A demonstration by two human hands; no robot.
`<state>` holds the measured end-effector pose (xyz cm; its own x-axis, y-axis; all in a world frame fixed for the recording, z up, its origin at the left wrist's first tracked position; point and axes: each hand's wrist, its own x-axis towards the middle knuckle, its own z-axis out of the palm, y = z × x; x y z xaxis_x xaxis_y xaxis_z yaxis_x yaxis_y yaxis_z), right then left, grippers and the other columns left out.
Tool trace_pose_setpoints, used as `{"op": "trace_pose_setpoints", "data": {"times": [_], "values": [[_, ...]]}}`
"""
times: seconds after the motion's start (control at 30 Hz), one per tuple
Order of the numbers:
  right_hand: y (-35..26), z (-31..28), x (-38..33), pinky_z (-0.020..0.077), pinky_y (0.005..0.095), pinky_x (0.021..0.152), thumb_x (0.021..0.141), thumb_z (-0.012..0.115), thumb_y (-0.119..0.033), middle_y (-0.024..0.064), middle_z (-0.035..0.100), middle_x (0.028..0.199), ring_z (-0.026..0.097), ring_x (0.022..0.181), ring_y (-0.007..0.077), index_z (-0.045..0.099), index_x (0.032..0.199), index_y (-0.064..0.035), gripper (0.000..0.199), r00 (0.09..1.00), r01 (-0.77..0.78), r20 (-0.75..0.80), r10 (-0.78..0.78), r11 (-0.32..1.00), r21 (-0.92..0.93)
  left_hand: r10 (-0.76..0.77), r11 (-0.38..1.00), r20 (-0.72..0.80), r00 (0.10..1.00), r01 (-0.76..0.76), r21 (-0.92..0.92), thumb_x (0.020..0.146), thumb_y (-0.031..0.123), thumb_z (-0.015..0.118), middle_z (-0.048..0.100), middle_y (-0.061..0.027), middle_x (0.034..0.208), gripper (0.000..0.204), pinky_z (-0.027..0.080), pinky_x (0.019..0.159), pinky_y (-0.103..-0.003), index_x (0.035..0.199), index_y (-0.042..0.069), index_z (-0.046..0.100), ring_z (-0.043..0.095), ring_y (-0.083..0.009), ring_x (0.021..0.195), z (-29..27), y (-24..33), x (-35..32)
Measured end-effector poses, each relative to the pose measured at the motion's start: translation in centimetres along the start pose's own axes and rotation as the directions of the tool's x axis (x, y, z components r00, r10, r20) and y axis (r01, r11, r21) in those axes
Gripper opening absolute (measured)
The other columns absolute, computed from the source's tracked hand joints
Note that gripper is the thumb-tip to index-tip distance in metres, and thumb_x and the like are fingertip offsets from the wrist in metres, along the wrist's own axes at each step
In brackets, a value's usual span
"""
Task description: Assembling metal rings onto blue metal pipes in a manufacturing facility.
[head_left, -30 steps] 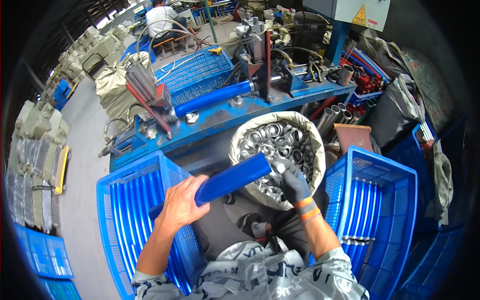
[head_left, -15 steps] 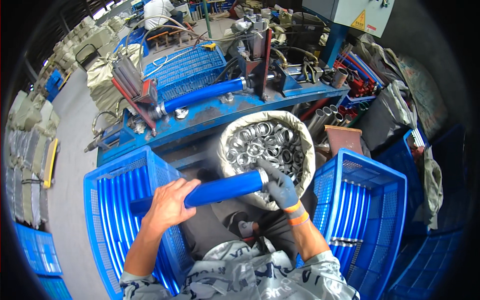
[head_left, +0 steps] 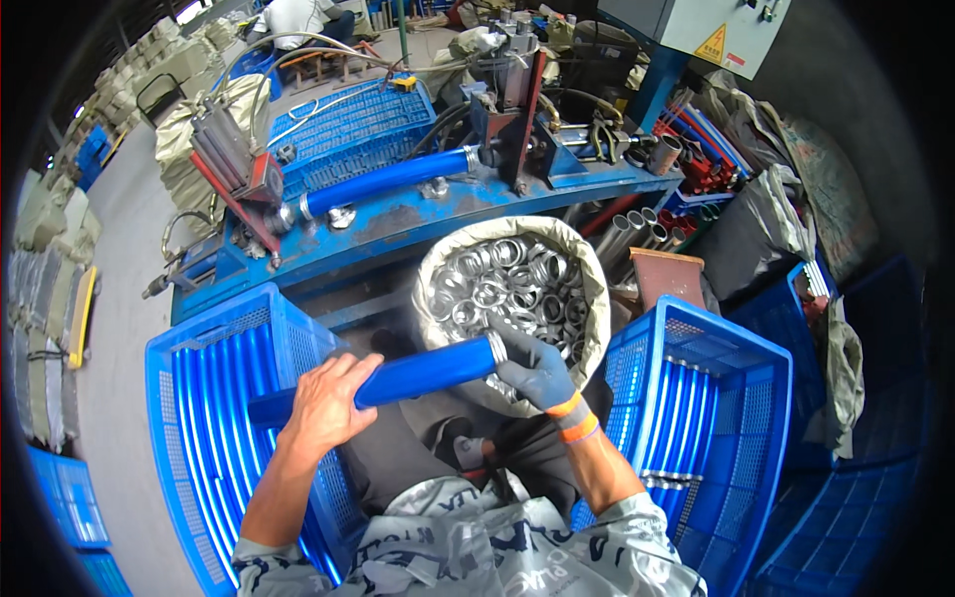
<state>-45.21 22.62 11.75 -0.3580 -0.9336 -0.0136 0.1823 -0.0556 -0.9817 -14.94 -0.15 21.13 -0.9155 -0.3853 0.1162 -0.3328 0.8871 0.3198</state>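
Observation:
Across my lap lies a shiny blue metal tube (head_left: pixel 428 373), tilted up to the right. My left hand (head_left: pixel 328 400), bare, is wrapped round its left part. A silver metal ring (head_left: pixel 497 347) sits at the tube's right end. My right hand (head_left: pixel 539 370), in a grey glove with an orange cuff, has its fingers closed on that ring; the palm side is hidden. Just beyond the glove stands a pale sack (head_left: pixel 597 298) with its top rolled back, full of loose silver rings (head_left: pixel 517 279).
At my left is a blue crate (head_left: pixel 159 398) of blue tubes; another crate (head_left: pixel 761 398) with ringed tubes stands right. Ahead, a blue bench machine (head_left: pixel 398 226) holds a blue tube (head_left: pixel 388 182) between its ends. A control box (head_left: pixel 686 30) overhangs at right. A person (head_left: pixel 298 18) sits far back.
The whole view has shifted a little, so everything sits slightly further left. Both hands keep their hold on the tube and ring, which stay nearly the same.

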Motion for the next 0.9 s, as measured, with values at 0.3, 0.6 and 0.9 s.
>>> {"op": "trace_pose_setpoints", "data": {"times": [0.3,0.6,0.9], "values": [[4.6,-13.4,2.5,0.0569,0.0419,0.115,0.095,0.081,-0.012,0.0128,0.082,0.136,0.079,0.126,0.0309,0.082,0.145,-0.0126,0.050,0.998,-0.044,-0.019,0.057,0.480,-0.876,-0.433,0.579,-0.182,0.883,0.118,-0.807,0.085,0.023,0.100,0.076,-0.0024,0.111,0.062,0.058,0.092,-0.033,0.136,0.000,0.073,0.071,-0.0133,0.102,0.7,-0.8,-1.0],[9.6,-13.2,0.6,0.0614,0.0514,0.109,0.109,0.079,-0.037,0.0131,0.081,0.134,0.077,0.125,0.0229,0.085,0.127,-0.0093,0.034,0.983,-0.050,-0.170,-0.074,0.777,-0.628,-0.629,0.115,-0.240,0.739,-0.218,-0.969,0.098,0.036,0.092,0.079,-0.0186,0.129,0.071,0.067,0.095,-0.040,0.151,0.002,0.061,0.079,-0.0297,0.116,5.1,-0.6,-0.8],[1.2,0.5,-0.6,0.0542,0.0431,0.125,0.100,0.082,-0.007,0.0169,0.067,0.165,0.068,0.145,0.0257,0.073,0.146,-0.0009,0.047,0.993,0.082,-0.110,-0.041,0.912,0.401,-0.736,-0.298,0.043,0.675,-0.266,-0.917,0.112,0.044,0.079,0.075,-0.0191,0.144,0.059,0.062,0.117,-0.056,0.153,0.004,0.063,0.073,-0.0348,0.136,11.1,1.9,-0.1]]}}
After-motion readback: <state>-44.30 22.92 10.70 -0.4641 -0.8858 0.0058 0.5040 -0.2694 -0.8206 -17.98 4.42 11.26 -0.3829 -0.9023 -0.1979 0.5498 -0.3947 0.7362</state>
